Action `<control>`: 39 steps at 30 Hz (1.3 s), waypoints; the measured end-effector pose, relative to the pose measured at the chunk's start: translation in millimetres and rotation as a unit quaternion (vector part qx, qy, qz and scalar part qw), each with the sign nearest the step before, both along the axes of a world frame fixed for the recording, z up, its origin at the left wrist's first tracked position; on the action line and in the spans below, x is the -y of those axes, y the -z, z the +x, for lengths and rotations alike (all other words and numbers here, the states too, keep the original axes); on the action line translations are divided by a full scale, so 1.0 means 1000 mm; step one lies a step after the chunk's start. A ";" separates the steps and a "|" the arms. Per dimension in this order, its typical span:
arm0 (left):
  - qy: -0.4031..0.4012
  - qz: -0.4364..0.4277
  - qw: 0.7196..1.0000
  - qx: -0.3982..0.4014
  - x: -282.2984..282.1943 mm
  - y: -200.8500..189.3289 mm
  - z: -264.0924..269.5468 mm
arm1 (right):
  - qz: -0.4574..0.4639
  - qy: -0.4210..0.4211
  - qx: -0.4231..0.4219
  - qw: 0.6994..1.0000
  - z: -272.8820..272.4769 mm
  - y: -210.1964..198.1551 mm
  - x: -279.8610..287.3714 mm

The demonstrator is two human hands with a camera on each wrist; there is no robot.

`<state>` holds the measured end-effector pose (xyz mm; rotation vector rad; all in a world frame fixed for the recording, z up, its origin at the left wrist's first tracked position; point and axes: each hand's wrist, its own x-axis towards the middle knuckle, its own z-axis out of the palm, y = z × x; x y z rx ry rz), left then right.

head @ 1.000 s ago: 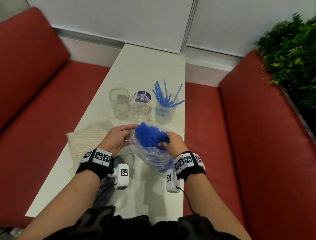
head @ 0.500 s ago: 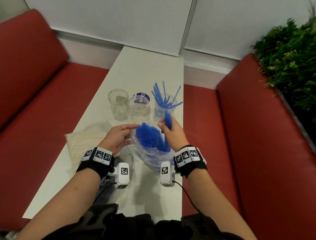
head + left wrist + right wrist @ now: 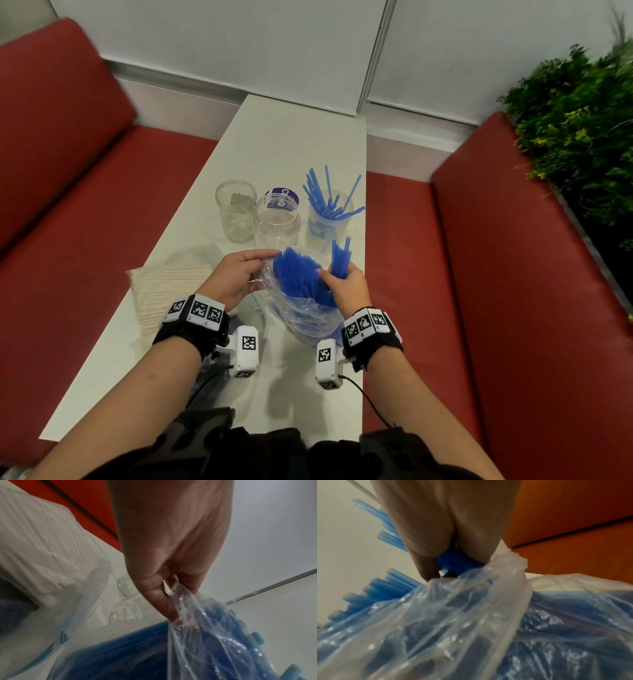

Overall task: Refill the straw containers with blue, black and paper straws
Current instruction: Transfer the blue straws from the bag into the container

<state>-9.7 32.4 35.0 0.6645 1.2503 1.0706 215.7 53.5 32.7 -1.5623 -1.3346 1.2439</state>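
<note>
1. Small bunch of blue straws [image 3: 340, 258]: now drawn up clear of the main mass and standing just right of the bag mouth; one second earlier not yet separated, half a second earlier only part-raised.
2. Right hand [image 3: 346, 286]: fingers and thumb curled round the lower part of that bunch, seen also from the right wrist view [image 3: 453, 559]; tops of the straws pointing up toward the container beyond.
3. Clear plastic bag [image 3: 301, 315]: upright on the table, packed with the remaining blue straws [image 3: 296, 270], mouth open.
4. Left hand [image 3: 236, 277]: pinching the bag's left rim between thumb and fingertips [image 3: 164, 601], in the same place as in the earlier frames, holding the mouth open.
5. Right-hand container [image 3: 327, 222]: just beyond the bag, already holding a loose fan of blue straws; judged the destination of the lifted bunch, with a short forward carry and downward insertion remaining.
6. Middle jar [image 3: 277, 222] and left jar [image 3: 236, 216]: both without straws, so black and paper refills judged not begun.
7. Pack of paper straws [image 3: 168, 291]: flat on the table [image 3: 291, 144], left of the left hand, untouched.
8. Surroundings: red bench seats [image 3: 496, 274] on both sides, green plant [image 3: 575, 130] at far right.
</note>
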 end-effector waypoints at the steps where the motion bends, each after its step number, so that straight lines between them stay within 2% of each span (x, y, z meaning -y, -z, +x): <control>1: 0.000 0.000 1.000 0.000 0.000 -0.001 0.001 | -0.011 -0.008 0.014 1.000 0.000 0.000 0.001; 4: 0.001 0.001 1.000 0.000 0.000 -0.002 0.003 | -0.031 -0.030 0.063 0.997 0.001 -0.006 0.002; 6: 0.001 0.001 1.000 0.002 0.000 -0.004 0.003 | -0.027 -0.053 0.139 0.988 0.002 -0.016 -0.003; 9: -0.004 0.000 1.000 0.004 0.000 -0.005 0.002 | -0.018 -0.105 0.254 0.961 0.005 -0.035 -0.009; 12: -0.001 -0.001 1.000 0.000 -0.001 -0.006 0.002 | -0.047 -0.152 0.321 0.934 0.007 -0.046 -0.013; 14: 0.006 -0.002 1.000 -0.005 -0.002 -0.006 0.003 | -0.072 -0.181 0.335 0.922 0.007 -0.050 -0.014; 16: 0.008 -0.003 1.000 -0.007 -0.003 -0.007 0.004 | -0.079 -0.198 0.319 0.924 0.008 -0.055 -0.016; 20: 0.003 -0.007 1.000 -0.005 -0.005 -0.008 0.002 | -0.064 -0.198 0.238 0.949 0.017 -0.087 -0.035; 25: 0.006 -0.013 1.000 -0.006 -0.008 -0.006 -0.001 | 0.081 -0.186 0.095 0.975 0.033 -0.160 -0.070; 29: 0.006 -0.016 1.000 -0.008 -0.011 -0.006 -0.001 | 0.180 -0.099 0.008 0.979 0.040 -0.203 -0.093; 33: 0.008 -0.016 1.000 -0.008 -0.016 -0.005 0.000 | 0.206 0.023 -0.056 0.977 0.025 -0.192 -0.123; 39: 0.010 -0.020 1.000 -0.003 -0.022 -0.002 -0.001 | 0.141 0.071 -0.007 0.987 0.004 -0.129 -0.157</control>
